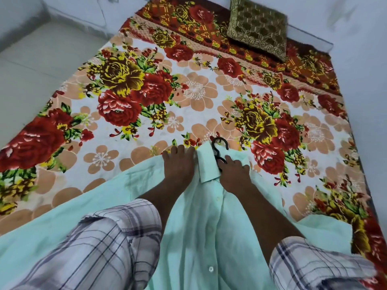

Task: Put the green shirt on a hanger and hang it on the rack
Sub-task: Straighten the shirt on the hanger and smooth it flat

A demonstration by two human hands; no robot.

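The shirt lies collar-away on the bed, hanger hook poking out between the flat, straight-fingered left hand and the nearer right hand (its grip there unclear).

Past my left hand and right hand the bed lies open up to the cushion at its far corner, but near me the shirt and the hanger hook between my hands crowd the edge
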